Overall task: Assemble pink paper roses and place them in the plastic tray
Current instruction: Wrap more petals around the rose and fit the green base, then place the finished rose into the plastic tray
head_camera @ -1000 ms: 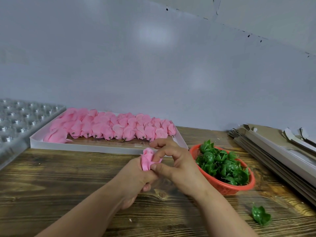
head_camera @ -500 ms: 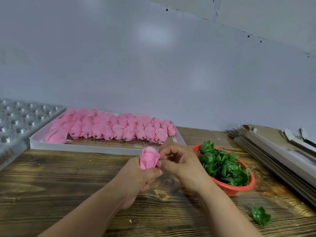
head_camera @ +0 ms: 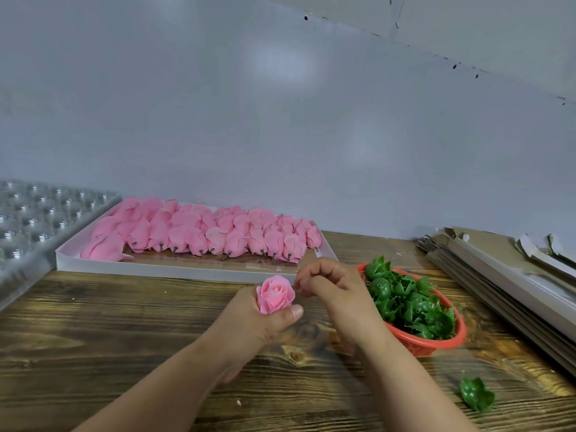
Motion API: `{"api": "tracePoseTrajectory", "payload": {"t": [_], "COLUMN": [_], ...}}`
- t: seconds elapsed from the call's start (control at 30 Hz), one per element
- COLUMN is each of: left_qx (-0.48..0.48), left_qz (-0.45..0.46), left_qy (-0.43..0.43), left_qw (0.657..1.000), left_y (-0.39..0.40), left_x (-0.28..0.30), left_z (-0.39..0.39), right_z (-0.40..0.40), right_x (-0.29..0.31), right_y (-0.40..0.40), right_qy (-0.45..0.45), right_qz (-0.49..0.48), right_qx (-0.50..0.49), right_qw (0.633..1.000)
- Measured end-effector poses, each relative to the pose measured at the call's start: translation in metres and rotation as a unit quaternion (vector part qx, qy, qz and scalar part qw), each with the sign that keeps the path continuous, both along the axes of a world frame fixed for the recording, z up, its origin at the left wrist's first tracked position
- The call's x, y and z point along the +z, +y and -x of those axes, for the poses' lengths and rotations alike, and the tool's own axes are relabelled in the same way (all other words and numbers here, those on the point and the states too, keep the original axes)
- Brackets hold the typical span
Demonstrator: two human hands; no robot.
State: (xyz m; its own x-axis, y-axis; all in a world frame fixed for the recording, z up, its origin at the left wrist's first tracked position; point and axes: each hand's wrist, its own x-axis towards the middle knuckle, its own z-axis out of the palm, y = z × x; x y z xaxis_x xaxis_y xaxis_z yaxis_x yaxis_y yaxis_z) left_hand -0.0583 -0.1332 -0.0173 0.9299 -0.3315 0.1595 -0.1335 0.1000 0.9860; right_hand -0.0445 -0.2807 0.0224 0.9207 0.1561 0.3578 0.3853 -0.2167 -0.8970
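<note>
My left hand (head_camera: pixel 265 322) grips a pink paper rose (head_camera: pixel 275 294) from below, bloom facing up, over the wooden table. My right hand (head_camera: pixel 333 288) is just right of it, fingers curled, thumb and forefinger pinching the rose's outer petal edge. A shallow white tray (head_camera: pixel 187 270) behind my hands holds several rows of pink rose heads (head_camera: pixel 218 235) lying on their sides. A clear plastic tray (head_camera: pixel 46 219) with round cavities sits at the far left.
A red basket (head_camera: pixel 436 346) full of green calyx pieces (head_camera: pixel 402 304) stands right of my right hand. One loose green calyx (head_camera: pixel 477 397) lies on the table near the front right. Stacked flat cardboard (head_camera: pixel 498 275) fills the right edge. A grey wall is behind.
The rose has turned from sideways to bloom-up in my left hand. My right hand has shifted from on top of it to its right edge.
</note>
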Motion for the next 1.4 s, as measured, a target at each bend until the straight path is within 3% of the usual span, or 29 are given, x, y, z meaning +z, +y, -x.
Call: {"api": "tracePoseTrajectory", "payload": {"t": [0.1, 0.27, 0.63, 0.8, 1.1, 1.2, 1.3, 1.4], "left_qx": [-0.005, -0.014, 0.007, -0.001, -0.012, -0.013, 0.014, 0.145], "left_qz": [0.000, 0.006, -0.062, -0.072, -0.123, -0.121, -0.063, -0.056], "left_qy": [-0.004, -0.010, -0.030, -0.027, -0.051, -0.054, -0.032, -0.013], "left_qw": [1.000, 1.000, 0.998, 0.997, 0.991, 0.991, 0.997, 0.988], "left_y": [0.000, 0.001, 0.001, 0.001, 0.001, 0.001, 0.001, 0.004], "left_x": [0.001, 0.001, 0.001, 0.005, 0.002, 0.001, 0.003, 0.004], "left_z": [0.001, 0.000, 0.001, 0.005, 0.005, 0.005, 0.006, 0.001], "right_z": [0.000, 0.004, 0.003, 0.003, 0.004, 0.004, 0.000, -0.007], "right_x": [0.000, 0.000, 0.000, -0.001, -0.004, -0.005, -0.011, -0.026], "right_y": [-0.002, -0.002, 0.002, 0.004, 0.011, 0.013, 0.016, 0.022], "right_qy": [0.018, 0.026, 0.065, 0.107, 0.148, 0.169, 0.208, 0.209], "right_qz": [-0.025, 0.018, 0.024, -0.040, -0.051, -0.079, -0.190, -0.176], "right_qx": [0.016, 0.108, 0.095, 0.132, 0.154, 0.137, 0.044, -0.035], "right_qw": [0.999, 0.994, 0.993, 0.985, 0.976, 0.973, 0.958, 0.961]}}
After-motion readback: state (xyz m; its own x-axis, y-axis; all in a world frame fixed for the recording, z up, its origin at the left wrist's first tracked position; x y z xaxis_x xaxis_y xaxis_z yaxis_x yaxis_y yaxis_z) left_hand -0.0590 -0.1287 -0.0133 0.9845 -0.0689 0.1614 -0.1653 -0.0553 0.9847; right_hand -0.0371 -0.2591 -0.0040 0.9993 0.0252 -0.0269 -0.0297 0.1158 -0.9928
